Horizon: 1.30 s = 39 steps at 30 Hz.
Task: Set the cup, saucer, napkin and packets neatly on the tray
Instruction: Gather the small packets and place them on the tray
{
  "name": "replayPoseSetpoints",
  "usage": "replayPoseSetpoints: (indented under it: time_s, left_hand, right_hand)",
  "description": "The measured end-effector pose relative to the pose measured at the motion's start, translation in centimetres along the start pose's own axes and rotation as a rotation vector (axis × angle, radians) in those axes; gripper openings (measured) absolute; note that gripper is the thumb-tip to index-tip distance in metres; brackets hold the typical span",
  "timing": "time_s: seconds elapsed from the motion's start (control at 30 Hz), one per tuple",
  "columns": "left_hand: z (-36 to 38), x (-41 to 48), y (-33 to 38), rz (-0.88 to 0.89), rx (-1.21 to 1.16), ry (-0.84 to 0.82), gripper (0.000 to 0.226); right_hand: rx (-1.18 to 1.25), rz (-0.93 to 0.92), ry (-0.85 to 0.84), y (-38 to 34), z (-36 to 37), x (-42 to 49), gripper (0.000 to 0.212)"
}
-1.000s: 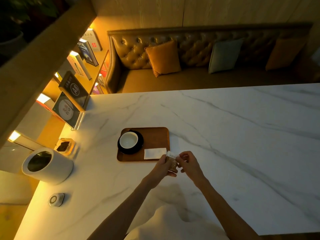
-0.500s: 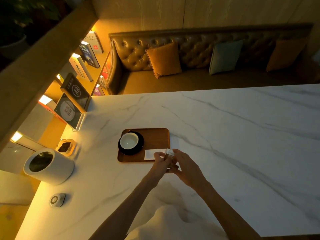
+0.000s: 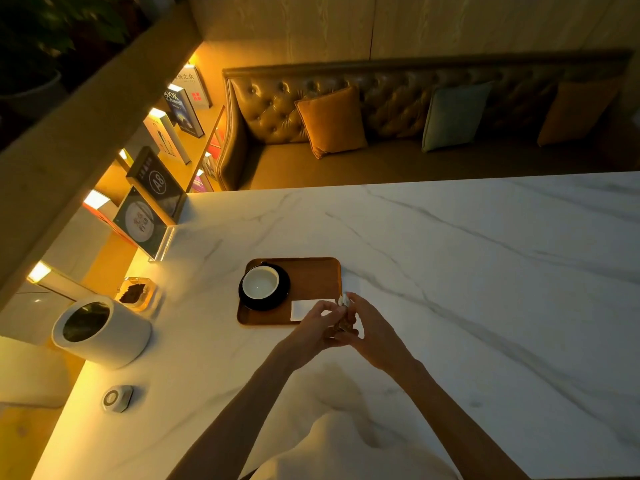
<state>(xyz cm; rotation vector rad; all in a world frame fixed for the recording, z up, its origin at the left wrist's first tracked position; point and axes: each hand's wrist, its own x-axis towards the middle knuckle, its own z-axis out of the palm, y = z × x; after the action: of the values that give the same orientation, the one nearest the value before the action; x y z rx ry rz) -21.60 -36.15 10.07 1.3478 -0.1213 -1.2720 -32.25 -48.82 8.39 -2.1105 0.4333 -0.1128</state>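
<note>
A brown wooden tray (image 3: 313,277) lies on the white marble table. On its left half a white cup (image 3: 260,282) stands on a black saucer (image 3: 284,295). A white folded napkin (image 3: 304,309) lies at the tray's near right corner. Just in front of that corner my left hand (image 3: 313,329) and my right hand (image 3: 372,329) meet, both pinching small packets (image 3: 344,306) held upright between them. The packets' lower parts are hidden by my fingers.
A white cylindrical container (image 3: 100,329) stands at the table's left edge, with a small glass dish of dark bits (image 3: 135,293) behind it and a round call button (image 3: 117,398) nearer me. An acrylic sign stand (image 3: 145,226) is at the far left corner. A sofa with cushions lies beyond.
Both hands have drawn closer together and shifted slightly toward the tray's near right corner, turning the packets upright. Cup, saucer and napkin have not moved.
</note>
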Motion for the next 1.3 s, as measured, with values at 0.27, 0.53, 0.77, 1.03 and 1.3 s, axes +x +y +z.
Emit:
replayPoseSetpoints:
  time_s: [0.27, 0.53, 0.77, 1.03, 1.3]
  left_hand:
    - [0.1, -0.3, 0.2, 0.01, -0.057, -0.046, 0.027]
    - [0.0, -0.2, 0.7, 0.059, 0.24, 0.09, 0.034]
    - [-0.4, 0.2, 0.5, 0.062, 0.09, 0.299, 0.013]
    - [-0.3, -0.7, -1.4, 0.064, -0.211, 0.287, 0.025]
    - [-1.5, -0.9, -2.4, 0.067, -0.005, 0.269, 0.031]
  right_hand:
    - [-0.051, -0.159, 0.08, 0.3, 0.4, 0.5, 0.034]
    - [-0.243, -0.354, 0.053, 1.9, 0.0, 1.2, 0.036]
    - [-0.12, -0.208, -0.005, 1.7, 0.3, 1.3, 0.078]
    - [0.628, 0.224, 0.147, 0.0, 0.7, 0.6, 0.013]
    - [0.258, 0.144, 0.058, 1.0, 0.5, 1.0, 0.017]
